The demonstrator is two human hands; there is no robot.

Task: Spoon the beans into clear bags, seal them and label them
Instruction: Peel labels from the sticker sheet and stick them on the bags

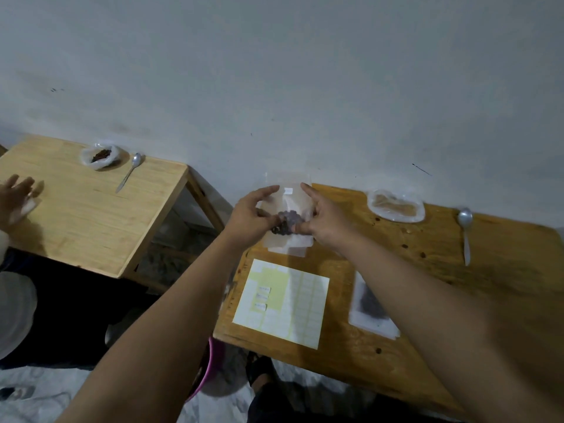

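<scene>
A clear bag (288, 190) with dark beans at its bottom is held upright above the far edge of my wooden table (427, 270). A small white label is stuck on the bag's front. My left hand (253, 213) grips the bag's left side. My right hand (323, 216) grips its right side. Both index fingers reach up along the bag's edges. Under the bag lies a stack of empty clear bags (290, 247). A label sheet (282, 302) lies flat near the table's front, with several labels gone. A filled bag of beans (370, 306) lies right of the sheet, partly behind my right forearm.
A plastic bag of beans (396, 206) and a metal spoon (465, 232) lie at the back right. A second table (76, 215) on the left holds another bean bag (100, 156) and a spoon (129, 172). Another person's hand (15, 196) reaches over it. A wall stands behind.
</scene>
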